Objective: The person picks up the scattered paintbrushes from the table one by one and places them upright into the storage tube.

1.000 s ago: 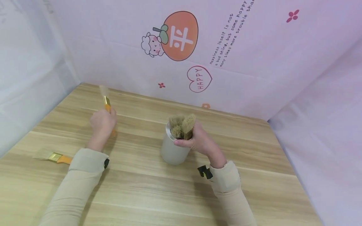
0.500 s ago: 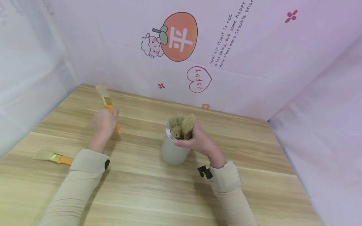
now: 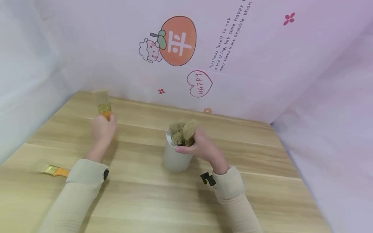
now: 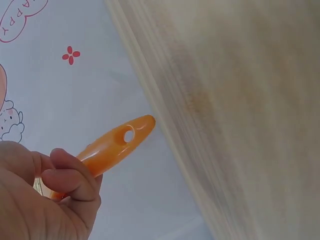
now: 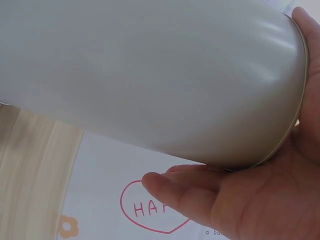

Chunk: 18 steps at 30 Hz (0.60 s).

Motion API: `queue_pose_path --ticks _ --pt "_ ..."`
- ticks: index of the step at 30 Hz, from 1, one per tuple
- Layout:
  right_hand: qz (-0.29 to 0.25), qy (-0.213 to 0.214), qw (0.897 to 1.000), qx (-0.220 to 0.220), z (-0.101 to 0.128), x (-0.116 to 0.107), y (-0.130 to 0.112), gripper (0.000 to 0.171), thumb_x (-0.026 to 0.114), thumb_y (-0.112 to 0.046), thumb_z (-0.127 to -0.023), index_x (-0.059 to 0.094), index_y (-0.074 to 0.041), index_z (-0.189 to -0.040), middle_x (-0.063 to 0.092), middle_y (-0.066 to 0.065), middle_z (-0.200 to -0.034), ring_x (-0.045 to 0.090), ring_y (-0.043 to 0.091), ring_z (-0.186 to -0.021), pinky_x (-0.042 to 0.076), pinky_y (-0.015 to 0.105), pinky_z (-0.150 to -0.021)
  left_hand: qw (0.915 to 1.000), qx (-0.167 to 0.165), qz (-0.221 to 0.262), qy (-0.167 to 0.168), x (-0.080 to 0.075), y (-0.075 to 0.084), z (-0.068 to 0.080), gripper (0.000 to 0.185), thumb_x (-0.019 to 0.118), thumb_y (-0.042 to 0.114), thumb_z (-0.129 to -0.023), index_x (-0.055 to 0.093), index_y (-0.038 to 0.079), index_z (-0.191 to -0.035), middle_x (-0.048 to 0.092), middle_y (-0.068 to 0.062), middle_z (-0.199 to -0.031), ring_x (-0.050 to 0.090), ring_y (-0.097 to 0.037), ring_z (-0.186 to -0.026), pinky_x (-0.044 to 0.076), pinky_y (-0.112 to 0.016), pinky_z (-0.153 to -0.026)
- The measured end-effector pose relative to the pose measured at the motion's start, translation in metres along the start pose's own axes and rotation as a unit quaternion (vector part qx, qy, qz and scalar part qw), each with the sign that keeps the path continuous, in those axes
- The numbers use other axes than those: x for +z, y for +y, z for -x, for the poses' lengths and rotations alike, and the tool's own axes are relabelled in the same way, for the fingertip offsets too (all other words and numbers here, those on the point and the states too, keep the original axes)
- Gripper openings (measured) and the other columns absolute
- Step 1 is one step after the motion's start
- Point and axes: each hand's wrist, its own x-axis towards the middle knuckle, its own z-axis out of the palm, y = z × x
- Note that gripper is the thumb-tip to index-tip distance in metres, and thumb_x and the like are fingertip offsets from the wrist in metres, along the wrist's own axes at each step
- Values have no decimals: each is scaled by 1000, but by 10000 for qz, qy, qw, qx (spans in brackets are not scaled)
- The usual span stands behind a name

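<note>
My left hand [image 3: 102, 131] grips a paintbrush [image 3: 104, 108] over the back left of the table, its pale bristles pointing away and blurred. The left wrist view shows the brush's orange handle [image 4: 112, 147], with a hole near its end, sticking out past curled fingers. My right hand [image 3: 207, 147] holds a white cylindrical container [image 3: 176, 160] at its rim, thumb on the near side. Bushy tan bristle heads [image 3: 178, 131] stick up from that container; their lower parts are hidden inside. In the right wrist view, the container's smooth wall [image 5: 150, 75] fills much of the picture.
Another paintbrush [image 3: 59, 171] with an orange handle lies on the wooden table [image 3: 140, 207] at the left, partly behind the left sleeve [image 3: 85, 174]. Printed white cloth [image 3: 128, 74] walls in the table at the back and on both sides.
The held paintbrush has turned from edge-on to showing its broad side. The right hand keeps its grip on the container. The head view has shifted slightly.
</note>
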Motion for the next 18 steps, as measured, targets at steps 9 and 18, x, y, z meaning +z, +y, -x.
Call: queue_pose_path --ticks 9,18 --pt "-136 -47 9998 115 0 1 -2 60 82 -6 -73 55 -10 -127 64 8 -122 57 19 -115 43 40 -106 9990 279 -296 179 -1 -3 2 58 30 33 -99 52 -6 -62 62 -37 -80 59 -47 -70 45 -51 -61" --pt "-23 -55 10000 73 -1 3 -1 59 83 -7 -73 57 -10 -125 65 6 -119 58 17 -110 44 38 -104 9990 350 -253 -98 -4 -8 3 59 32 34 -99 57 -7 -65 61 -30 -72 54 -32 -56 37 -31 -45"
